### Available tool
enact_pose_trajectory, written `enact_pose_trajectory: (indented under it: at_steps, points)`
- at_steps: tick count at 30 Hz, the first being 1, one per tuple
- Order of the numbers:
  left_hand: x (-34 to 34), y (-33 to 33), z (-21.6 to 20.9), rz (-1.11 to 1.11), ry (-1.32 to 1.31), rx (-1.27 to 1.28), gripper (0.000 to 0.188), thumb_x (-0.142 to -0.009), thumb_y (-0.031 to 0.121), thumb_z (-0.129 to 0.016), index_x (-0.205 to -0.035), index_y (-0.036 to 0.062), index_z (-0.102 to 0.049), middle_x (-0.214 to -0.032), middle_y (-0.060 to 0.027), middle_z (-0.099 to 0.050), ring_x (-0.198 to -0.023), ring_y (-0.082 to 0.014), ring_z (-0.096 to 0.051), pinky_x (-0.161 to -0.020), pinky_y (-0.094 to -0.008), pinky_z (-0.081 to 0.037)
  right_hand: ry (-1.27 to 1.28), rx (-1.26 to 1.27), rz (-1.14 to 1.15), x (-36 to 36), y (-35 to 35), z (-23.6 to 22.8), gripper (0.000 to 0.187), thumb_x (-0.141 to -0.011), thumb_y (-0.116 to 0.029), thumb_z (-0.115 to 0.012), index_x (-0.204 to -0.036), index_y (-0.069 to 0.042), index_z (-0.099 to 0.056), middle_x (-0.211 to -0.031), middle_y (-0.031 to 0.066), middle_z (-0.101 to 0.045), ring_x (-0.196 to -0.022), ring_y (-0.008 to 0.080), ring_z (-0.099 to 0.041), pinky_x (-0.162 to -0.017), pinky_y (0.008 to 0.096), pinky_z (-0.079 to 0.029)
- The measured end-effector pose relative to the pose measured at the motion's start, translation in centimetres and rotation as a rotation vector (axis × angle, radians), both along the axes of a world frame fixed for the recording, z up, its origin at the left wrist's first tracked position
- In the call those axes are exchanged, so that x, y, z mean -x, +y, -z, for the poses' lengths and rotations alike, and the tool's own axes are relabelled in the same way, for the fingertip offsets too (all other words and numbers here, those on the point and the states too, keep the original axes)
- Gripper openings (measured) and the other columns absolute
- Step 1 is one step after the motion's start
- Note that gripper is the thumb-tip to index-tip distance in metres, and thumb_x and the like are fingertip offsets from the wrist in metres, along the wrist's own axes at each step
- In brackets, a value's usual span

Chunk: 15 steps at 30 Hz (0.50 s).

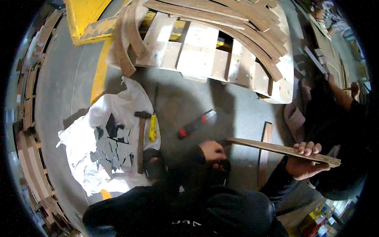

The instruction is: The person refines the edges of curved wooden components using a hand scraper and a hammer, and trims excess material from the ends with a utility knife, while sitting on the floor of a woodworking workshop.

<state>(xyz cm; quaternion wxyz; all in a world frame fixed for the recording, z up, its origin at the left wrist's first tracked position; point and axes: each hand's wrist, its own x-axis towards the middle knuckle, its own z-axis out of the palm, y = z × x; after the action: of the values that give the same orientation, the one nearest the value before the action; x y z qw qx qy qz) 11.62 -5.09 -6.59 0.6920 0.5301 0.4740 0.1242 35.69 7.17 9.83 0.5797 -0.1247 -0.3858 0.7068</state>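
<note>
A narrow wooden strip (272, 147) runs across in front of me, slightly tilted. My right hand (306, 160) grips it near its right end, with the fingers over the top and the thumb below. Close to the strip's left end is my left hand (214, 152), its fingers curled in. What it holds, if anything, is lost in shadow and dark cloth. Beyond my left hand lies a black and red tool (196, 124) with a pale metallic end, on the floor. Beneath the strip, a second wooden strip (267, 136) points away from me.
Left of me, a white sack (85, 152) carries grey broken pieces (112, 152). A hammer (141, 146) and a yellow-handled tool (152, 128) lie along its edge. Ahead, a wooden pallet (197, 51) bears curved boards (252, 35). At right, a person (335, 114) in dark clothes sits close by.
</note>
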Motion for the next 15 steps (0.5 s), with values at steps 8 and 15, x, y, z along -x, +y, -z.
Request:
enact_pose_trajectory:
  at_steps: [8,15]
  points:
    - [10.7,-0.3,2.1,-0.795,0.733,-0.203,0.032,-0.077,0.031,-0.057,-0.098,0.0068,-0.059,-0.103,-0.0148,-0.059,-0.096,-0.0317,-0.056,-0.081,-0.0433,-0.044,-0.326,0.293,-0.041,5.2,1.6,4.6,0.048,-0.082,-0.052,-0.049,-0.099,-0.006,-0.049,-0.082,0.0077,-0.054,-0.076,0.0217,-0.053,-0.071,0.0368,-0.044]
    - [12.6,-9.4,4.5,-1.151,1.246,-0.023,0.043,-0.076,0.023,-0.060,-0.115,0.0109,-0.047,-0.117,-0.0164,-0.042,-0.107,-0.0347,-0.042,-0.085,-0.0452,-0.040,-0.744,0.458,-0.199,9.6,-1.8,10.5,0.041,-0.084,-0.042,-0.050,-0.104,-0.006,-0.048,-0.084,0.0071,-0.054,-0.076,0.0205,-0.054,-0.069,0.0350,-0.045]
